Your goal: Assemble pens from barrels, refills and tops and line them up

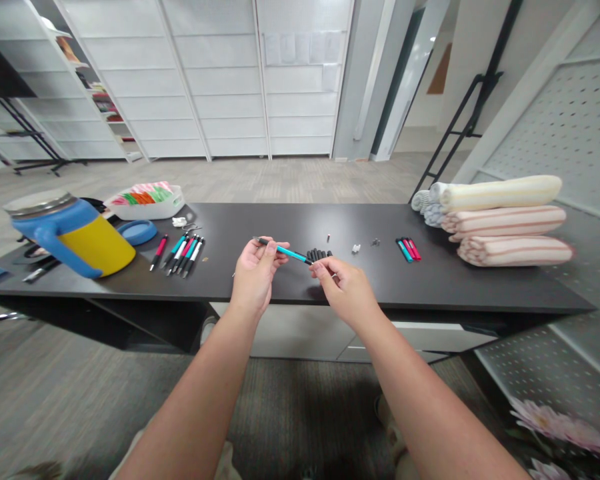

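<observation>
Now holding a pen point(291, 253) mid-frame, pinched by left hand point(256, 272) and right hand point(346, 283).
Likely light, stiff, slightly slippery; best gripped along the barrel point(297, 255).

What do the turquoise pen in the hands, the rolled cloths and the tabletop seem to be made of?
The pen: probably smooth plastic, from its even, solid colour. The rolled cloths: soft, matt textile, maybe cotton, with folded layers at the ends. The tabletop: perhaps laminate, satin finish, since it reflects light softly.

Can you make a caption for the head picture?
Left hand and right hand hold a blue pen over the desk.
</observation>
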A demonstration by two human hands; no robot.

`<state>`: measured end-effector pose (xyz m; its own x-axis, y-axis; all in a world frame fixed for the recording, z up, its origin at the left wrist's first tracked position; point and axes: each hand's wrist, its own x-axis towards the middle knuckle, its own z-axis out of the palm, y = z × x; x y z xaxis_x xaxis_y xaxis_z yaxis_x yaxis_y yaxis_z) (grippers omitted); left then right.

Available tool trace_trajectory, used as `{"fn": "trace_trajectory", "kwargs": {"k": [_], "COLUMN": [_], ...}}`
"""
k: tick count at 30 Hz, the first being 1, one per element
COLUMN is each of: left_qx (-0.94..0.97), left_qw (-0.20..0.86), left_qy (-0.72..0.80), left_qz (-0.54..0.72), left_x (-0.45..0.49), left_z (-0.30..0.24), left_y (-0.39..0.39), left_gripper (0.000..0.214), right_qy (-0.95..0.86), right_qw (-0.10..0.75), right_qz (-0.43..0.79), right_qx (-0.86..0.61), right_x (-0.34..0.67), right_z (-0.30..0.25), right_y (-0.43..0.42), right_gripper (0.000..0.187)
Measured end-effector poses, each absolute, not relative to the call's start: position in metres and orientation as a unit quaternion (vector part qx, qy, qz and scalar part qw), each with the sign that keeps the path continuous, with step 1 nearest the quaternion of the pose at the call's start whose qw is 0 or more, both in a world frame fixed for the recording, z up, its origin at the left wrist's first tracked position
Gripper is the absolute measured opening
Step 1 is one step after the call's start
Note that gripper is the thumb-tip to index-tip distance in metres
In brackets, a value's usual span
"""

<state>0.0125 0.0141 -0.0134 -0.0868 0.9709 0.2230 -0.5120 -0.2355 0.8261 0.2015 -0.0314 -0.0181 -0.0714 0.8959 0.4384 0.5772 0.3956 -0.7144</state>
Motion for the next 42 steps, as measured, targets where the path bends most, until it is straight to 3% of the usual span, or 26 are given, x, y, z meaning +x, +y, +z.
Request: {"fn": "trace_trajectory", "kwargs": {"k": [10,16,21,27,42], "left_qx": [0.397,0.397,0.400,0.403,0.398], "left_qw": [0.545,0.545,0.546,0.542,0.545], "left_qy": [0.291,0.293,0.292,0.296,0.296], "left_qz": [0.679,0.678,0.676,0.675,0.676], "left_x": [0.0126,0.0130,0.0128,0.0124,0.0131], "left_z": [-0.0129,-0.0123,-0.0118,-0.0123,-0.0126], "left_y": [0.0145,0.0131,0.0124,0.0126,0.0137], "left_gripper": [0.038,0.039,0.038,0.038,0.039], "right_qy": [-0.744,-0.724,-0.747,-0.725,-0.736], "right_qw": [0.411,0.414,0.403,0.414,0.409], "right_qz": [0.187,0.194,0.184,0.194,0.200], "right_qx": [-0.493,-0.516,-0.496,-0.515,-0.501], "right_x": [0.2009,0.1992,0.1995,0.1998,0.1999], "right_z": [-0.0148,-0.0145,-0.0129,-0.0117,-0.0109], "right_y": [-0.0319,-0.0322,-0.0327,-0.0334,-0.0333], "right_gripper": [0.032,0.022,0.032,0.021,0.026]}}
